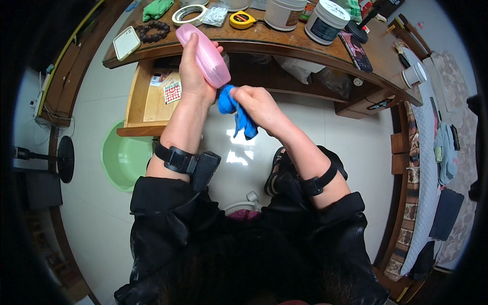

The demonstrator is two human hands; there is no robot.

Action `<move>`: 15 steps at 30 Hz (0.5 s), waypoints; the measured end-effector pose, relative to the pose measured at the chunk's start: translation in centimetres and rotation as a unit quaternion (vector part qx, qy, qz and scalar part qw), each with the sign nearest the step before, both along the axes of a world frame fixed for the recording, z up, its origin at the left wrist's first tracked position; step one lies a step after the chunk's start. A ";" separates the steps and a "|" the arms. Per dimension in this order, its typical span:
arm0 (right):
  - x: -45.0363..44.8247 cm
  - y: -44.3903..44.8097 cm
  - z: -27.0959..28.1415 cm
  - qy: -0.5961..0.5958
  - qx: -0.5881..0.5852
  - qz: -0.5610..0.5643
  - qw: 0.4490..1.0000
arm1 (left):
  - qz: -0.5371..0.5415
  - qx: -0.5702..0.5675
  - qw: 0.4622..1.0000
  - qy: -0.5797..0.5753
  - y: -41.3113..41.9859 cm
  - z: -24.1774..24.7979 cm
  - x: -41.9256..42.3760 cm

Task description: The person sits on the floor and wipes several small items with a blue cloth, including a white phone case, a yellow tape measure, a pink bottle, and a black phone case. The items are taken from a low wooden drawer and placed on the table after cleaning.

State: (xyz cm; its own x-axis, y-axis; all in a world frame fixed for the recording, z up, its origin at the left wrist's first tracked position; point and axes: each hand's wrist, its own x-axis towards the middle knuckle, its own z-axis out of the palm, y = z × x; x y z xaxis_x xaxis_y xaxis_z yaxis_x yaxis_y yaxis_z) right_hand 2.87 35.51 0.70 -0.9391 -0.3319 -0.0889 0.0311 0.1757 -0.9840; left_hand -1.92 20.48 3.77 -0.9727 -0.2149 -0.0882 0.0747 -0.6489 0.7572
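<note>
My left hand (pixel 196 72) grips a pink plastic case (pixel 206 57), rounded and glossy, tilted above the desk's front edge. Its thumb lies along the near side, and fingertips show past the far side. Bunched in my right hand (pixel 259 105) is a blue cloth (pixel 238 114), its loose end hanging down. The top of the cloth is close to the lower end of the case; whether they touch I cannot tell. Below my left hand, a wooden drawer (pixel 148 110) stands pulled out, with printed cards (pixel 172 92) lying in it.
Along the wooden desk (pixel 244 45) are a phone case (pixel 127 43), a bead bracelet (pixel 154 32), a tape roll (pixel 189 15), a yellow tape measure (pixel 241 20), white tubs (pixel 327 23) and a phone (pixel 356 51). A green basin (pixel 124 160) sits on the floor by the drawer. A bed (pixel 423 179) stands at right.
</note>
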 end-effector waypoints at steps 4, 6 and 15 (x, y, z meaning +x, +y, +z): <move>0.3 1.8 1.9 -0.052 -0.102 -0.004 0.993 | -0.115 0.006 0.992 0.045 0.0 1.1 0.0; 0.4 2.8 4.4 -0.135 -0.200 0.034 0.970 | -0.119 -0.043 0.991 0.044 0.4 0.5 0.1; 0.0 3.6 3.9 -0.127 -0.200 -0.086 0.968 | -0.187 -0.090 0.978 -0.013 3.6 0.6 0.6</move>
